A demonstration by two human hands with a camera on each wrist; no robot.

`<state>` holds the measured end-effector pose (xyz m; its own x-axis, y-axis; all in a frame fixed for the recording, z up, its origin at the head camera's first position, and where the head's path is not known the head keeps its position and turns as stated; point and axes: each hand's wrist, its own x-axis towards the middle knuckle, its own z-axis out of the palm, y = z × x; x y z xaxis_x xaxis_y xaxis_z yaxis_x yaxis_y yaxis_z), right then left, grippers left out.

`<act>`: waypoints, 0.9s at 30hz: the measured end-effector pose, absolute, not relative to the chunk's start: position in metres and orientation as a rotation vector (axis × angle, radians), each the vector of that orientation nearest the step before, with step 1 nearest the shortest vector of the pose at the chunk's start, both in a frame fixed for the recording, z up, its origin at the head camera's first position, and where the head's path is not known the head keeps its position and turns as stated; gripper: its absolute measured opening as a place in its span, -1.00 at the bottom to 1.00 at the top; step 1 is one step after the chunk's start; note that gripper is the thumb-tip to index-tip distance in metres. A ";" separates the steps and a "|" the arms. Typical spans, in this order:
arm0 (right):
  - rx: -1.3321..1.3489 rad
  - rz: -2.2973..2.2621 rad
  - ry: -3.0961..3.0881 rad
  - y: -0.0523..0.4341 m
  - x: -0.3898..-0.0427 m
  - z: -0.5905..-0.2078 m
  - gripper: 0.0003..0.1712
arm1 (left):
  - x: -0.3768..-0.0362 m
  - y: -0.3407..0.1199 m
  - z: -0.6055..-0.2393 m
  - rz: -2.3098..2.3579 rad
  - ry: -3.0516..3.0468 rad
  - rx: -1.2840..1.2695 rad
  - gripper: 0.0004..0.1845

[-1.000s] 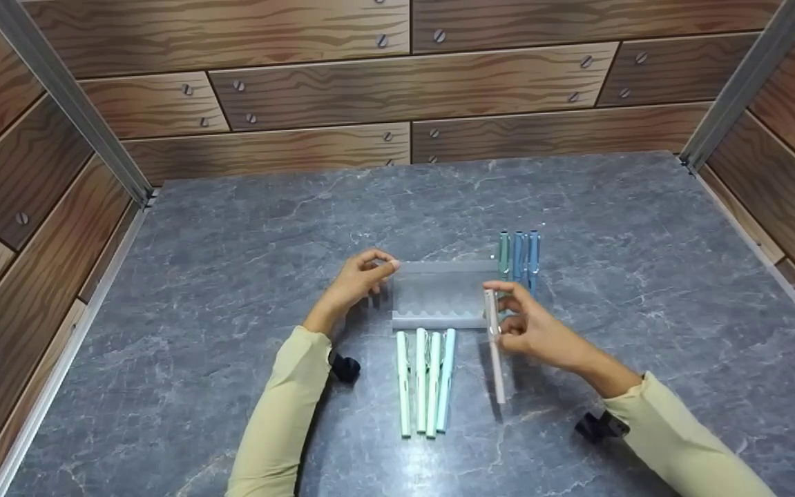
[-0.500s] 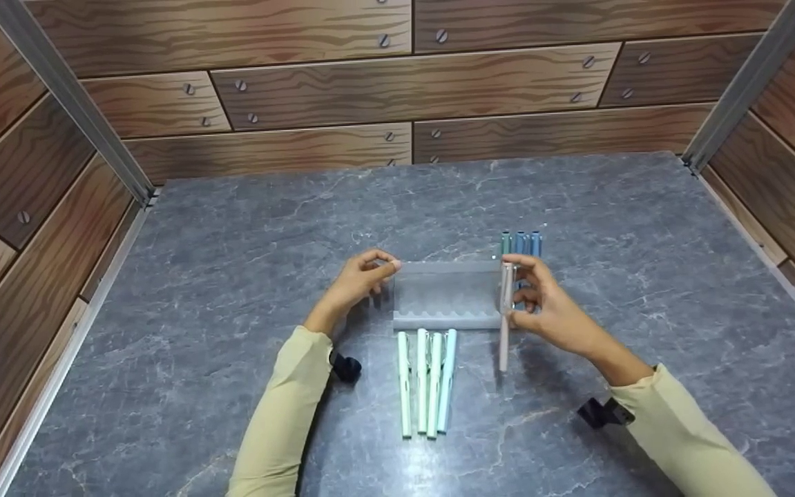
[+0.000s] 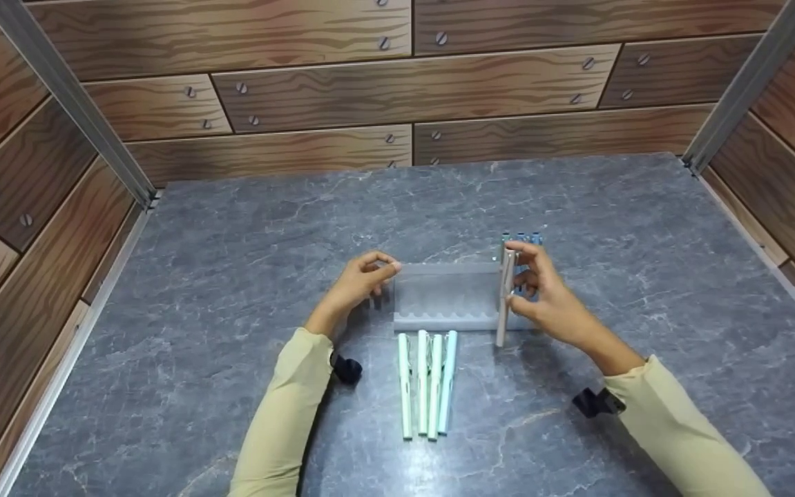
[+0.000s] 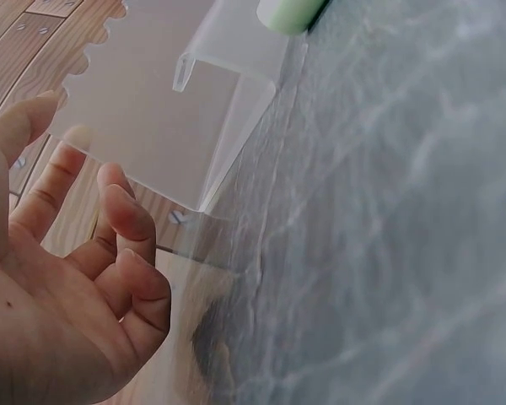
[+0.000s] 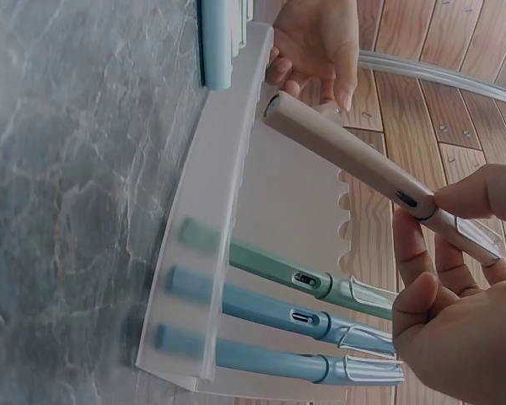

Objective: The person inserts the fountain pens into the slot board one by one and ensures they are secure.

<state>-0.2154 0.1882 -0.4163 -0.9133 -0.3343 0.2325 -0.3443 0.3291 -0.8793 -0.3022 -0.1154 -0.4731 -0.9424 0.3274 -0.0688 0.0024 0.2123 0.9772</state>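
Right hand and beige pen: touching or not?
Touching. The right wrist view shows it: the right hand has its thumb on the beige pen near the cap, with fingers on the opposite side.

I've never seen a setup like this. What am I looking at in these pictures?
There is no robot, just a person's two bare hands. One picture comes from a camera worn on the head, looking forward and down; the other two come from cameras on the left and right wrists. The left hand pinches the edge of a translucent rack. The right hand holds a beige pen. One green pen and two blue pens sit at the rack's right end. In front of it, three pale green pens and one pale blue pen lie on the grey marbled table.
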 end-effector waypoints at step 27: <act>0.628 1.483 -2.447 0.182 -0.235 -0.425 -0.21 | -0.301 -0.115 -0.471 1.824 2.222 0.318 -0.80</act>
<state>-0.2345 0.1818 -0.4253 -0.8867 -0.2475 0.3905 -0.4607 0.4025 -0.7911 -0.3014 -0.1145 -0.4713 -0.9452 0.3221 -0.0531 0.0107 0.1931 0.9811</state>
